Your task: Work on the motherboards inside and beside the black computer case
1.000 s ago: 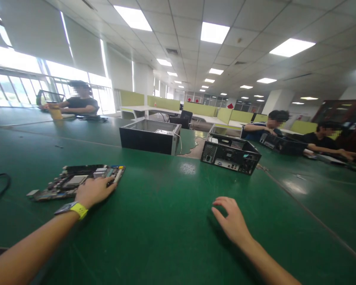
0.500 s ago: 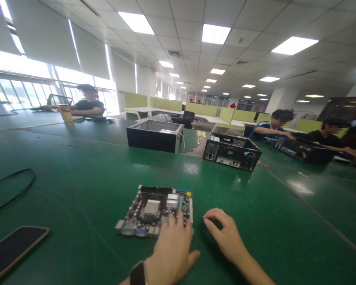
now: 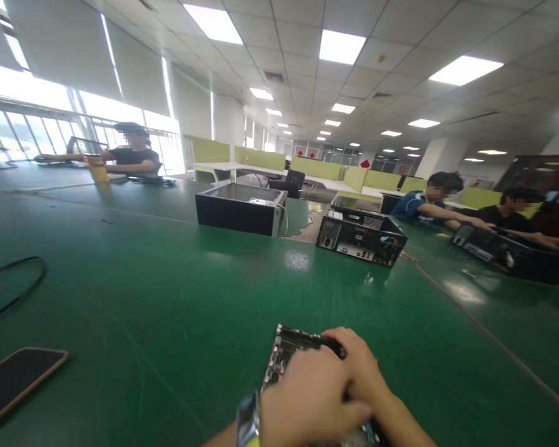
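Down at the lower left of the frame a dark phone (image 3: 18, 379) lies flat on the green table (image 3: 168, 298), with a black cable (image 3: 13, 285) looping above it. Moving to the bottom centre, the left hand (image 3: 307, 397), a watch (image 3: 248, 422) on its wrist, lies closed over a motherboard (image 3: 291, 354); the right hand (image 3: 361, 372) curls over the board's far edge just beside it. Both seem to grip it, though how firmly I cannot tell. The board looks light, stiff and fragile, studded with small parts, so I'd judge the bare edges the safest hold, never the components. Further back, two open computer cases (image 3: 361, 236) sit mid-frame, and other people work at the upper left and far right.
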`<state>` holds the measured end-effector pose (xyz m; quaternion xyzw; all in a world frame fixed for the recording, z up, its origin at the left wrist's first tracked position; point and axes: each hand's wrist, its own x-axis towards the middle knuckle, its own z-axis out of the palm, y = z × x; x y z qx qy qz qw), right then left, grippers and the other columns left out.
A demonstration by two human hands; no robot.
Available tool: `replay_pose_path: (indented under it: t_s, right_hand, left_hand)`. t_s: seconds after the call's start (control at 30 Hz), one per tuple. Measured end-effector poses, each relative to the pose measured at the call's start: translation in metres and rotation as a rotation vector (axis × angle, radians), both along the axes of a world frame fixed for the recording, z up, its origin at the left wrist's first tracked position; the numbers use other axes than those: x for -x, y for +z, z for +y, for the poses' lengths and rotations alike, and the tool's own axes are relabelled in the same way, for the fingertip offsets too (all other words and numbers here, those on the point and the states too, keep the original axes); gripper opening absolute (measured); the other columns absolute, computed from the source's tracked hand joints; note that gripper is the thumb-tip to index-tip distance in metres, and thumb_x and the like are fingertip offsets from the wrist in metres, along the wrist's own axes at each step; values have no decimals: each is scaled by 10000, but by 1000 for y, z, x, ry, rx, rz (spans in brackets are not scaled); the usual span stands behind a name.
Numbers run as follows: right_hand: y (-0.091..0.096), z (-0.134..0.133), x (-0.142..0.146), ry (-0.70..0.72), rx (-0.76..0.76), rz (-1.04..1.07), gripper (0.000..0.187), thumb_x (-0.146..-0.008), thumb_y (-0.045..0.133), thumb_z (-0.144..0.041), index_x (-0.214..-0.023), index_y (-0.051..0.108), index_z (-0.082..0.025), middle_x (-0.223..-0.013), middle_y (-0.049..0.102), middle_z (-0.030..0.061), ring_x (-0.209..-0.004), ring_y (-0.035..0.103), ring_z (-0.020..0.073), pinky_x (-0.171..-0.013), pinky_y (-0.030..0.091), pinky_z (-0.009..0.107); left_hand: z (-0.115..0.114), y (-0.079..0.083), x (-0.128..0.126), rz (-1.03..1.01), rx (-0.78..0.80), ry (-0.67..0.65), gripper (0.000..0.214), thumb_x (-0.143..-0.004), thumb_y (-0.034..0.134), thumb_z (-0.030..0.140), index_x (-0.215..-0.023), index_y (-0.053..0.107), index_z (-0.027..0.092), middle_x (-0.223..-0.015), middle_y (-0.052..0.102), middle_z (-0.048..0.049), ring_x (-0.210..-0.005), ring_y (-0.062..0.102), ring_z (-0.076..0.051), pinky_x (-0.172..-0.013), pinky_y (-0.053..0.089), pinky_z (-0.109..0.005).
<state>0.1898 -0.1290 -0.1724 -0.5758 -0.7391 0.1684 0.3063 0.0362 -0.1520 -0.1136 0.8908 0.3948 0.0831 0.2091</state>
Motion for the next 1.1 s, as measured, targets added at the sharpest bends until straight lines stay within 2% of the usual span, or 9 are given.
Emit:
replay_pose_path:
  t_s: [0.1, 0.17, 0.23, 0.33, 0.57, 0.73, 0.97, 1.1]
  right_hand:
    - [-3, 3, -1, -23, 1, 37, 227, -790, 537, -287, -955, 664, -197, -957, 664, 62, -927, 571, 217, -848, 425, 341]
    - [-5, 4, -1, -52, 17, 59, 232, -785, 536, -285, -961, 658, -196, -962, 663, 61, -934, 575, 216, -856, 423, 338]
    - [-6, 5, -1, -79, 42, 75, 252, -775, 533, -276, -984, 649, -197, -970, 663, 60, -934, 581, 216, -854, 424, 333]
    - [-6, 6, -3, -93, 54, 84, 261, -764, 515, -250, -986, 642, -198, -963, 666, 55, -921, 591, 212, -837, 429, 319]
    - [-4, 7, -4, -64, 30, 91, 184, -777, 474, -221, -812, 654, -196, -838, 664, 37, -847, 592, 198, -779, 427, 301]
    - [-3, 7, -4, -72, 18, 107, 182, -770, 478, -217, -799, 658, -201, -819, 663, 29, -831, 592, 195, -768, 423, 296]
    - [-3, 6, -2, -79, 9, 103, 179, -754, 469, -214, -777, 646, -202, -803, 660, 30, -816, 591, 195, -752, 424, 287]
    - [-2, 6, -1, -108, 21, 94, 153, -729, 462, -204, -727, 615, -200, -743, 647, 17, -757, 585, 187, -702, 418, 275]
  left_hand:
    - [43, 13, 40, 122, -203, 207, 244, -803, 514, 376, -927, 660, 226, -918, 677, -81, -898, 629, -274, -760, 498, -377]
    - [62, 9, 58, 194, -217, 297, 223, -779, 535, 323, -935, 659, 223, -943, 675, -86, -928, 622, -278, -767, 493, -374]
    - [72, 2, 67, 224, -164, 313, 209, -755, 554, 289, -926, 666, 243, -966, 681, -76, -935, 626, -281, -767, 492, -377]
    - [74, -6, 67, 234, -130, 305, 198, -734, 542, 225, -882, 672, 250, -946, 690, -72, -907, 640, -283, -748, 495, -383]
    - [76, -9, 60, 236, -181, 266, 201, -735, 491, 165, -829, 657, 226, -936, 674, -76, -919, 626, -256, -737, 496, -348]
    - [77, -10, 62, 236, -179, 292, 175, -740, 494, 183, -822, 636, 243, -871, 677, -48, -842, 640, -243, -695, 487, -336]
    - [74, -8, 61, 235, -167, 314, 164, -740, 507, 213, -825, 645, 241, -872, 679, -49, -846, 641, -233, -692, 472, -311]
    - [76, -12, 62, 208, -180, 306, 196, -732, 493, 206, -825, 660, 249, -874, 688, -52, -836, 647, -236, -689, 477, -321]
